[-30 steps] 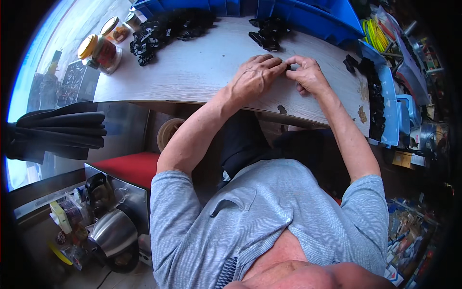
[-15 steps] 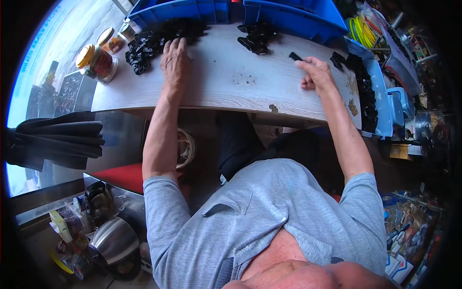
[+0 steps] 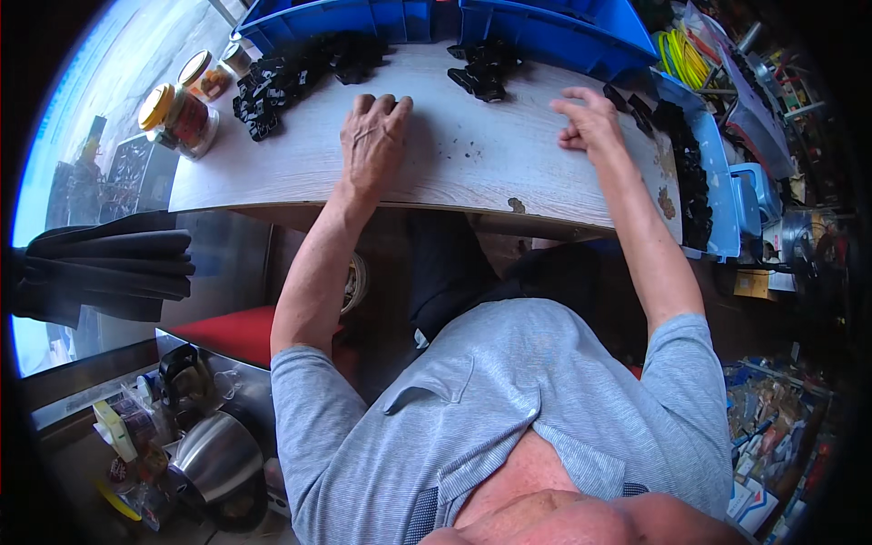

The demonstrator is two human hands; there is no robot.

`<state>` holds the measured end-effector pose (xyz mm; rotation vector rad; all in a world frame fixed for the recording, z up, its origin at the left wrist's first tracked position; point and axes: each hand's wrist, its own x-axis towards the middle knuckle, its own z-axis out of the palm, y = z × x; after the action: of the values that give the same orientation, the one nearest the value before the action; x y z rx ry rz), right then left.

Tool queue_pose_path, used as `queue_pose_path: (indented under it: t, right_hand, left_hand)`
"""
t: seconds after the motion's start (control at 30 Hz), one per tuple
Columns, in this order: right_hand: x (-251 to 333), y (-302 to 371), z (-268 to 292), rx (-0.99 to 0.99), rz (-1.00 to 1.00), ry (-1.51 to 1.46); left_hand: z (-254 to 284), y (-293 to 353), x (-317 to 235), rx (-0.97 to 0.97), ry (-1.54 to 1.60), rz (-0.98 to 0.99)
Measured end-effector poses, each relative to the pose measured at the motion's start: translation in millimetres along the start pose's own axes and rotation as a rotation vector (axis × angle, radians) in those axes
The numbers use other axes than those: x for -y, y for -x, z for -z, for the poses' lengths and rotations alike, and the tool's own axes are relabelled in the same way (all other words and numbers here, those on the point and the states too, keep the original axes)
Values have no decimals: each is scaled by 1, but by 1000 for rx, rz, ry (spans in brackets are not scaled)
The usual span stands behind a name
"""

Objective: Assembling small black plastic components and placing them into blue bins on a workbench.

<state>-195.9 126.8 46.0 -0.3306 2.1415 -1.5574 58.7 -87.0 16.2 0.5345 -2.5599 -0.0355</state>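
Observation:
My left hand [image 3: 373, 141] is over the left-middle of the pale wooden table [image 3: 436, 186], its fingers curled down and closed. Whatever is beneath those fingertips is hidden. Beyond it and to the left spreads a heap of small shiny black parts [image 3: 272, 89]. My right hand [image 3: 590, 123] hovers at the table's right side with its fingers apart and nothing between them. A small black piece [image 3: 615, 97] lies just beyond its fingers, beside another black piece [image 3: 640, 114]. A smaller black pile [image 3: 484, 71] sits at the back middle.
Two blue bins [image 3: 554, 36] line the table's far edge. A light blue tray [image 3: 722, 195] with black parts adjoins the right edge. Jars, one a yellow-lidded jar [image 3: 180, 120], stand at the far left. A steel kettle [image 3: 216, 454] is low on the left.
My left hand has drawn away from the black heap, toward me and to the right. The right hand has let go of a black piece, which now lies beside the other at the right.

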Motion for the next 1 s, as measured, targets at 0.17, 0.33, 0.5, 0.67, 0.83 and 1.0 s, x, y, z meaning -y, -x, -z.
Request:
queue_pose_path:
  t: [0.17,0.33,0.5,0.67,0.83,1.0]
  right_hand:
    - [12,2,-47,206,38,228]
    - [17,2,-69,185,163,460]
    - [15,-2,-73,198,167,517]
    - [15,3,-72,187,152,512]
    - [18,4,-74,226,211,511]
    - [13,1,-81,227,262,570]
  left_hand:
    - [-4,4,-7,-48,75,-5]
    - [-4,8,-16,17,112,32]
    - [-7,8,-14,-8,155,30]
    - [-15,5,-23,-181,521,252]
    - [-28,-9,-44,-168,686,380]
    - [-35,-23,-59,-166,763,442]
